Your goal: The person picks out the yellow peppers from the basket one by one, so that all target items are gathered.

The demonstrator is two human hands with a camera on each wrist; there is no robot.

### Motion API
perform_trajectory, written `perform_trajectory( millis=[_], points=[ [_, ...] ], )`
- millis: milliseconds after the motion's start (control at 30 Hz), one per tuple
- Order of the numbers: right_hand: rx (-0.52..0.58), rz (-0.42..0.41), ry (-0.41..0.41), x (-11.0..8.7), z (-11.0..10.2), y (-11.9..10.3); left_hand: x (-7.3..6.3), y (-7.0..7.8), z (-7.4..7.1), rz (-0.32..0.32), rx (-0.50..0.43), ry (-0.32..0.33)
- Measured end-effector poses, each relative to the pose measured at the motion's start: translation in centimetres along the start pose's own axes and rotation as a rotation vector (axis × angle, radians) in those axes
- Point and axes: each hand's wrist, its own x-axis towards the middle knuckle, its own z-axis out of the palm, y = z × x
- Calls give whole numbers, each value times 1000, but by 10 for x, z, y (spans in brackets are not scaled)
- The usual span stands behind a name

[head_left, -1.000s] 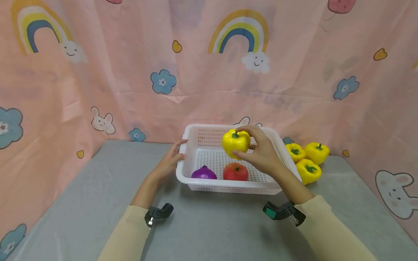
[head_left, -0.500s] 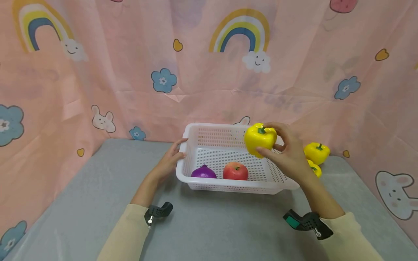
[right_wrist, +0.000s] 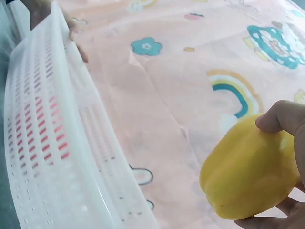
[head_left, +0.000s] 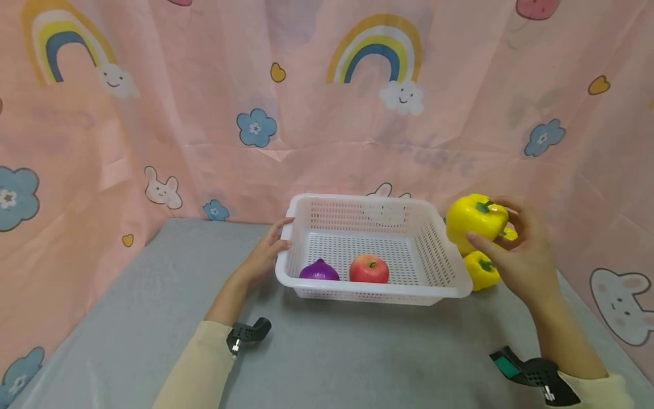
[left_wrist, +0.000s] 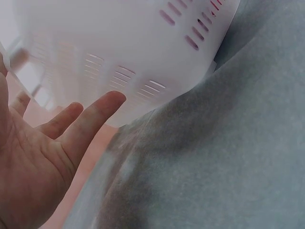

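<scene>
In the head view my right hand [head_left: 528,255] holds a yellow bell pepper [head_left: 472,221] by its right side, just beyond the basket's right rim. The right wrist view shows the thumb on top of the pepper [right_wrist: 250,169] and fingers beneath. My left hand [head_left: 263,255] grips the left rim of a white plastic basket [head_left: 368,288], with straight fingers along its outer wall in the left wrist view. A purple onion [head_left: 319,270] and a red apple [head_left: 369,268] lie inside at the front.
Another yellow bell pepper [head_left: 482,271] lies on the grey tabletop [head_left: 327,352] right of the basket. One more shows partly behind my right fingers. A pink patterned curtain [head_left: 317,165] hangs behind the table.
My right hand has carried the yellow bell pepper rightward from over the basket to past its right rim. The left hand and basket have stayed put.
</scene>
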Motion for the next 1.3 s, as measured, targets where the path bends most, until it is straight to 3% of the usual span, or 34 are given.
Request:
perform_trajectory(
  millis=[433,667,1000,1133,1300],
  points=[
    [-132,98,182,-18,-41,32,4,-3,0,9,-3,-11],
    [-134,73,229,-18,-49,53,2,-4,-1,23,6,-12],
    [-186,119,292,-21,-57,75,-2,-2,-2,15,33,-16],
    [-209,170,314,-22,-58,83,-1,-2,-3,21,31,-16],
    [-239,297,330,-25,-56,95,-1,-1,-2,28,23,-21]
  ],
)
